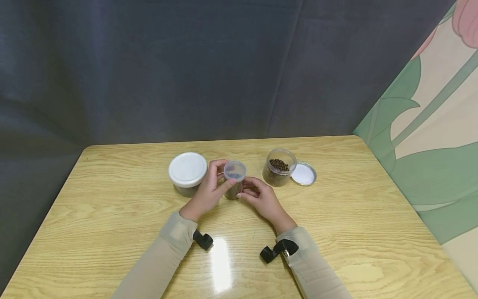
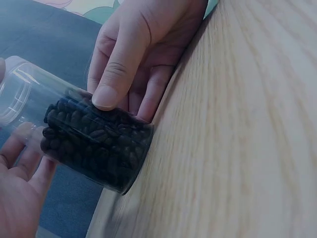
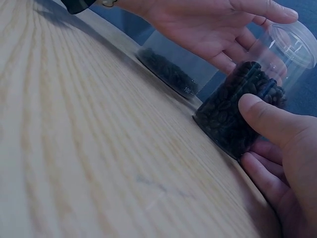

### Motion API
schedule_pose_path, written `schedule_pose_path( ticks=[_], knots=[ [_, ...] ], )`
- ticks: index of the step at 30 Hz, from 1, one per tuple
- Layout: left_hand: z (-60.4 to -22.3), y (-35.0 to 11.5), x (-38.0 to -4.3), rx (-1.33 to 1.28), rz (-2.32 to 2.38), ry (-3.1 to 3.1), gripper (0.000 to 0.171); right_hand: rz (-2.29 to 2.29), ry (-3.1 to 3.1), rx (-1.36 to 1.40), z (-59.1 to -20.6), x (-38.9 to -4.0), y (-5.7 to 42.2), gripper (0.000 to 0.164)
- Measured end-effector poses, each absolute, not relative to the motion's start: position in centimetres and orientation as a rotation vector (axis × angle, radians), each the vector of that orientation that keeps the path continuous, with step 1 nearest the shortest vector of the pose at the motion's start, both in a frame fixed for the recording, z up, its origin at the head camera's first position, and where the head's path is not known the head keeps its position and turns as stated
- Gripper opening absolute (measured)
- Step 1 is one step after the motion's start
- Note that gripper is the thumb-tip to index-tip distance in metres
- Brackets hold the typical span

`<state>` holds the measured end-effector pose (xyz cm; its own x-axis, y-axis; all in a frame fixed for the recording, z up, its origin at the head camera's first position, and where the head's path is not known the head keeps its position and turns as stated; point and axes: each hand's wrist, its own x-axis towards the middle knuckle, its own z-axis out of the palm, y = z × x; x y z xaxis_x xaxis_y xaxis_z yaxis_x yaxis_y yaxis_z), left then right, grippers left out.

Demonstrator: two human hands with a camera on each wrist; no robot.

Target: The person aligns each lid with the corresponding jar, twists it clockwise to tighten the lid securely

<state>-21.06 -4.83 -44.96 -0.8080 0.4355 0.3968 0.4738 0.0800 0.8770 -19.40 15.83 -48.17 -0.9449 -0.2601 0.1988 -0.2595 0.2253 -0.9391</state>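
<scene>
Bench (image 1: 336,232): a light wood top lying under everything, running back to a dark grey curtain (image 1: 186,70); a panel with green leaves (image 1: 429,137) is standing at the right.
White-lidded tub (image 1: 187,172): sitting closed on the bench, just left of the left hand.
Open jar (image 1: 279,167): standing upright right of the hands, partly filled with coffee beans; its loose lid (image 1: 303,174) is lying flat just beside it on the right.
Left hand (image 1: 209,187): reaching in from the left, fingers curling round the top of the small jar (image 1: 234,179) — thumb and fingertips are gripping its clear lid (image 1: 235,170).
Right hand (image 1: 261,198): grasping the lower part of the small jar, thumb (image 3: 267,119) pressing on the side wall and fingers wrapping behind it.
Small jar: standing near the middle of the bench between the two hands, its base touching the wood. In the right wrist view it is showing as a clear plastic cylinder (image 3: 237,111) packed with dark coffee beans about three-quarters up; the left wrist view is showing the same beans (image 2: 94,144) through the wall.
Wrist cameras: black mounts are showing at both sleeves — left (image 1: 203,240), right (image 1: 278,250).
</scene>
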Motion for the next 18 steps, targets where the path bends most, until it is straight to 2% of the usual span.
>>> schedule_pose_path(
  ticks=[18],
  knots=[
    [-44.76, -4.85, -20.97, -0.948, -1.905, -2.301, 0.046, -1.894, 2.455, -0.512, -48.14, -19.45, 15.84, 0.047]
  ],
)
